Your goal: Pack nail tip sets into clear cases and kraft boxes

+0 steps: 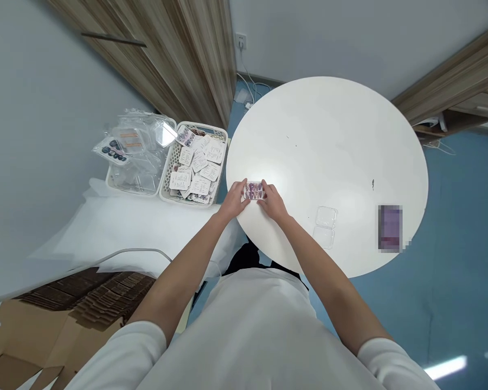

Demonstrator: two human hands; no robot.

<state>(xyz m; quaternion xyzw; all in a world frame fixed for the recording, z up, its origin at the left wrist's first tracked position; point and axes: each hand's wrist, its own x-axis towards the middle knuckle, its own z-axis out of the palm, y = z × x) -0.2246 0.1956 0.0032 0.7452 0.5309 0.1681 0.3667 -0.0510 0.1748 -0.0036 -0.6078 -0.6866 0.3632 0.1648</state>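
Between my two hands, at the left edge of the round white table (329, 130), is a small card of purple press-on nails (254, 190). My left hand (235, 200) pinches its left end, with the thumb at the near corner and fingers at the far one. My right hand (273, 201) grips the right end the same way. Rows of glossy purple and pinkish nails face up. To the right of my right forearm, an opened clear plastic case (326, 227) lies on the table.
Left of the table stands a white basket (166, 184) full of printed white cards (200, 162). Beside it, another basket (132, 189) holds clear plastic cases (140, 157). A blurred-out purple rectangular item (390, 228) lies at the table's right. Cardboard boxes (44, 330) sit lower left.
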